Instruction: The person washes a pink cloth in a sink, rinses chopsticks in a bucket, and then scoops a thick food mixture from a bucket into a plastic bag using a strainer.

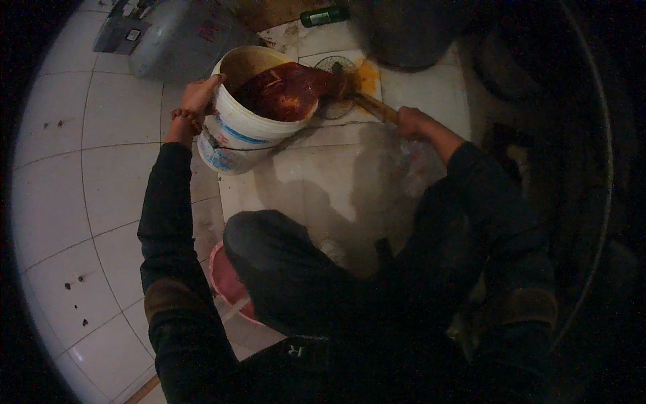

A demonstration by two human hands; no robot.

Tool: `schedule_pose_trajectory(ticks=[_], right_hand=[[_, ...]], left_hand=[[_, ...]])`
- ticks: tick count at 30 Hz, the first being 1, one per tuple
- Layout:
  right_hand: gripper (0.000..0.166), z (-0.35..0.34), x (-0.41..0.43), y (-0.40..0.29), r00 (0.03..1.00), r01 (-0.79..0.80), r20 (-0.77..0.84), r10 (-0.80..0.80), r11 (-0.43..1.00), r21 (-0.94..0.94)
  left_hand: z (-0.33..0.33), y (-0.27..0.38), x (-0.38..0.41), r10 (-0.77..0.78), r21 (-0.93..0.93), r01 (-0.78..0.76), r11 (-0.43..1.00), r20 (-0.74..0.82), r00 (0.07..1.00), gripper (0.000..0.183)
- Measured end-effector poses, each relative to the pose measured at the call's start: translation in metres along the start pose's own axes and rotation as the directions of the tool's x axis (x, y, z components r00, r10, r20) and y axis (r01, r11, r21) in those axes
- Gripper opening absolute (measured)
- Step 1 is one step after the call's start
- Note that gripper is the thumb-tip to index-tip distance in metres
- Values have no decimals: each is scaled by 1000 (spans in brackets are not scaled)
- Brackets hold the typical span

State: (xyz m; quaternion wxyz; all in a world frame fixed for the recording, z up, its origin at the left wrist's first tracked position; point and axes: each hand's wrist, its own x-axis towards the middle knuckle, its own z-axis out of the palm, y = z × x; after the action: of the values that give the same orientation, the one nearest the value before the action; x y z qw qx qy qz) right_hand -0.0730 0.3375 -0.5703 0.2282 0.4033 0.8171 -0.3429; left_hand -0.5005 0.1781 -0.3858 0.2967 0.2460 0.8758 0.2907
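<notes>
My left hand (pixel 201 96) grips the rim of a white plastic bucket (pixel 252 123), which is tilted to the right. Dark red, oily contents (pixel 282 91) fill much of it and reach past the lowered side of the rim. In my right hand (pixel 416 123) is a wooden handle (pixel 376 107). Its far end is blurred against the dark red mass right of the rim, so I cannot tell the tool's kind. Beneath that spot lies a round wire mesh (pixel 337 110), partly hidden. An orange spill (pixel 369 78) lies beside it on the light tiles.
A grey container (pixel 176 45) stands at the upper left. Farther back lies a green bottle (pixel 324 17), with a large dark vessel (pixel 409 35) to its right. A pink basin (pixel 227 278) sits by my left leg. Tiled wall (pixel 121 116) runs along the left.
</notes>
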Motion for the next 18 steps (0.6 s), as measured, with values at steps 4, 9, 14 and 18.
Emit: schedule_pose_trajectory(ticks=[4, 9, 14, 18], right_hand=[[26, 0, 0, -1, 1000, -19, -19, 20, 999, 38], [28, 2, 4, -1, 999, -11, -34, 10, 1000, -19], [32, 4, 7, -1, 999, -33, -17, 33, 999, 7], [28, 0, -2, -6, 1000, -1, -26, 1, 1000, 11]], left_hand=[[-4, -5, 9, -4, 14, 4, 1000, 13, 1000, 63], [-3, -6, 13, -19, 35, 20, 999, -25, 1000, 57], [-3, -6, 12, 3, -31, -2, 1000, 47, 999, 53], [0, -3, 8, 54, -55, -53, 997, 17, 998, 54]])
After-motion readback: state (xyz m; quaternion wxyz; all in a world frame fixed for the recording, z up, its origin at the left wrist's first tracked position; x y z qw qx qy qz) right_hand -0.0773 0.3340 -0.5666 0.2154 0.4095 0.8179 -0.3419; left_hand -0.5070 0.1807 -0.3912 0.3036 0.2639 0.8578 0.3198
